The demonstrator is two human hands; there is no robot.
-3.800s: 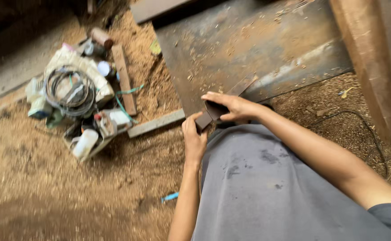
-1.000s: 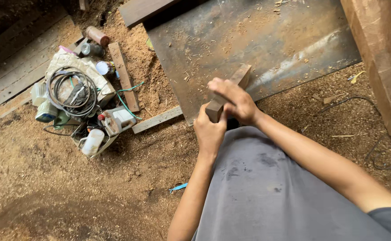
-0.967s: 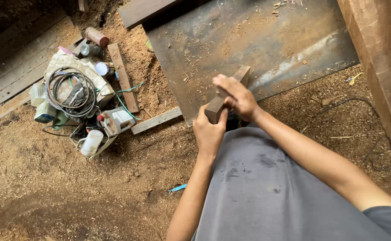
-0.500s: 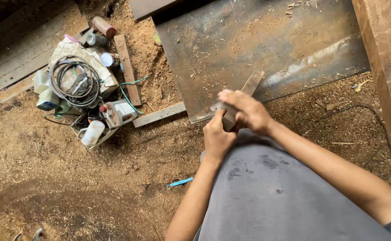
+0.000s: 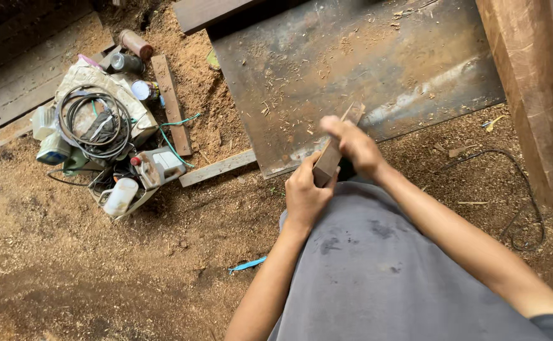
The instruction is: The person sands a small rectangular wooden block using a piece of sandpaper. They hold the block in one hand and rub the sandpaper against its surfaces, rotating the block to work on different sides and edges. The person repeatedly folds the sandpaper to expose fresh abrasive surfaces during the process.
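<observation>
Sawdust-covered floor [image 5: 68,252] with metal sheet [image 5: 352,69]. Wooden block [image 5: 330,158] is held above the sheet's near edge, clasped below by the left hand [image 5: 306,192]; its top is covered by the closed, blurred right hand [image 5: 355,142]. Hand-working stage judged; firm steadying required.

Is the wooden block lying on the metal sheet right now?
No, both hands, left hand and right hand, hold the wooden block up above it.

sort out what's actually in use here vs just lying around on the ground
In use:
left hand
right hand
wooden block, held in both hands

Lying about:
coiled cable
white bottle
cans
wooden slat
metal sheet
blue strip on the sawdust
</observation>
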